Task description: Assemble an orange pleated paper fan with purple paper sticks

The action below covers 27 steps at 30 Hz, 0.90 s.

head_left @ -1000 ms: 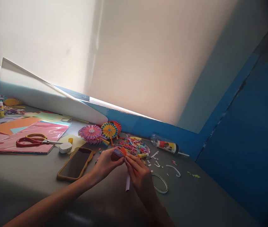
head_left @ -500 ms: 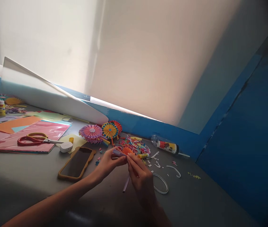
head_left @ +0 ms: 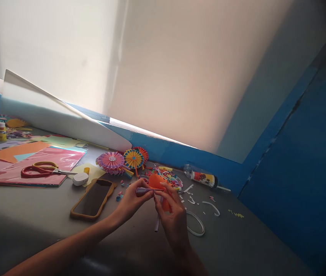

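My left hand (head_left: 131, 200) pinches a folded purple paper piece (head_left: 143, 190) between thumb and fingers. Its fingertips meet those of my right hand (head_left: 172, 217) above the table. The right hand's fingers are closed on an orange paper piece (head_left: 156, 181), which shows above and between them. Below the hands a narrow purple paper strip (head_left: 156, 224) hangs down; where its upper end joins is hidden. Just behind lies a heap of colourful paper scraps (head_left: 172, 177), with a glue stick (head_left: 177, 189) partly covered by the right hand.
A phone (head_left: 93, 199) in a brown case lies left of my hands, near a white case (head_left: 80, 179). Scissors (head_left: 46, 170) rest on pink sheets (head_left: 65, 157). Paper rosettes (head_left: 111, 161) stand by the wall. A bottle (head_left: 201, 177) and a white ring (head_left: 196, 223) lie right.
The orange paper has turned and now spreads between the right fingers, showing below them too. The right fingers have opened wider around it. The hanging purple strip has swung slightly right.
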Each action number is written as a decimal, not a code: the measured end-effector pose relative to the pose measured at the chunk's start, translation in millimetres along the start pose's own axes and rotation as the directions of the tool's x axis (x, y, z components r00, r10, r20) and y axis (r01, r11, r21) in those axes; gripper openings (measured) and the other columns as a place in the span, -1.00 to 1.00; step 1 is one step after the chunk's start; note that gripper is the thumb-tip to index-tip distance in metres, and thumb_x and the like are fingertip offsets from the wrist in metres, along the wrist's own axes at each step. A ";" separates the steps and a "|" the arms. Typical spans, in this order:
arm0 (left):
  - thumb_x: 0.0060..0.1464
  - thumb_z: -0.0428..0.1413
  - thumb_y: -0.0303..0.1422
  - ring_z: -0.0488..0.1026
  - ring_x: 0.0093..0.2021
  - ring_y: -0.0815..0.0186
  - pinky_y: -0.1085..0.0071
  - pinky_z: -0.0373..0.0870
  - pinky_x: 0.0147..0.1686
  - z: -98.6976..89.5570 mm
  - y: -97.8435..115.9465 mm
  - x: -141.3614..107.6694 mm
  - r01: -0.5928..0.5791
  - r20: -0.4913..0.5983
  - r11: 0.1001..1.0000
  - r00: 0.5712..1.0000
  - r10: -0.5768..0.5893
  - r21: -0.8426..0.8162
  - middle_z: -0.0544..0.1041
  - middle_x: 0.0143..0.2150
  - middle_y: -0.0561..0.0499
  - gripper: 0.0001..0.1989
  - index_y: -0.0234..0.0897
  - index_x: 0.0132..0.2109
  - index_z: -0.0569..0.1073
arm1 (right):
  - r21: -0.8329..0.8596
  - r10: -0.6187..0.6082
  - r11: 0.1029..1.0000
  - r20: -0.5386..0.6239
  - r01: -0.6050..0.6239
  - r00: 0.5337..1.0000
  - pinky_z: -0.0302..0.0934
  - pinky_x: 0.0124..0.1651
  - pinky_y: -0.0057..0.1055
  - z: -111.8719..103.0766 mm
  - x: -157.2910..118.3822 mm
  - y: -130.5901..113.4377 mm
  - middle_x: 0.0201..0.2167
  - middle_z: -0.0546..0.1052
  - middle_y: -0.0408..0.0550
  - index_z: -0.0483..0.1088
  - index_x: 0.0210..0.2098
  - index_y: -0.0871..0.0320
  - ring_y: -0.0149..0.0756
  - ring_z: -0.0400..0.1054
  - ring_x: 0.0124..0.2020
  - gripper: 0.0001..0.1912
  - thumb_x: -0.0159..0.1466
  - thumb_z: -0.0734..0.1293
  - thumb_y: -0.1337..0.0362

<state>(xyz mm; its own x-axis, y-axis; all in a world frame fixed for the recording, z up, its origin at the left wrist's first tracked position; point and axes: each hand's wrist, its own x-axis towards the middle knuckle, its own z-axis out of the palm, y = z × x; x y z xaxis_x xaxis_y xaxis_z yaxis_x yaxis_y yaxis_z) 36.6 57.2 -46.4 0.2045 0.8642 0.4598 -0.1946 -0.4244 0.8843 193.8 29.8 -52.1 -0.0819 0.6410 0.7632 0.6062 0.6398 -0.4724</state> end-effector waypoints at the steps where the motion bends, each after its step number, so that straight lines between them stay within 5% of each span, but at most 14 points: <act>1: 0.03 0.23 -0.18 0.48 -0.28 0.29 0.41 0.41 -0.23 0.1 -0.2 0.0 -0.025 0.001 1.000 1.000 0.025 0.018 0.48 -0.35 0.03 -0.71 -0.33 -0.33 0.40 | 0.017 0.008 1.000 0.007 -0.008 1.000 0.21 0.15 -0.12 0.1 0.2 0.3 0.08 0.36 0.06 0.49 -0.15 0.10 -0.07 0.26 0.13 -0.82 0.30 0.28 0.29; 11: 0.07 0.21 -0.23 0.55 -0.17 0.19 0.35 0.44 -0.17 -6.5 -2.9 2.7 0.019 -0.027 1.000 0.999 -0.019 -0.009 0.56 -0.27 -0.02 -0.75 -0.28 -0.22 0.37 | 0.055 0.052 0.997 -0.061 -0.048 0.997 0.18 0.15 -0.20 -9.7 6.5 7.8 -0.06 0.36 -0.01 0.50 -0.20 0.09 -0.13 0.23 0.10 -0.85 0.30 0.29 0.28; 27: 0.11 0.15 -0.38 0.48 -0.31 0.36 0.45 0.45 -0.25 2.1 -2.7 -2.8 -0.119 -0.030 0.985 0.992 0.124 0.128 0.46 -0.34 0.07 -0.89 -0.31 -0.30 0.36 | 0.090 0.002 0.996 0.037 -0.005 0.999 0.18 0.15 -0.19 -4.9 4.7 1.0 -0.05 0.34 0.00 0.48 -0.13 0.06 -0.15 0.23 0.09 -0.81 0.31 0.26 0.32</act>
<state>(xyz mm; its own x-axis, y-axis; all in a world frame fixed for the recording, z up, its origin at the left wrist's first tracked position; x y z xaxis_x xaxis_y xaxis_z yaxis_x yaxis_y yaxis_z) 38.6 55.4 -49.9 0.1498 0.8128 0.5629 -0.0930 -0.5552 0.8265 198.0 31.4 -46.8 -0.1096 0.6572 0.7457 0.5326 0.6722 -0.5142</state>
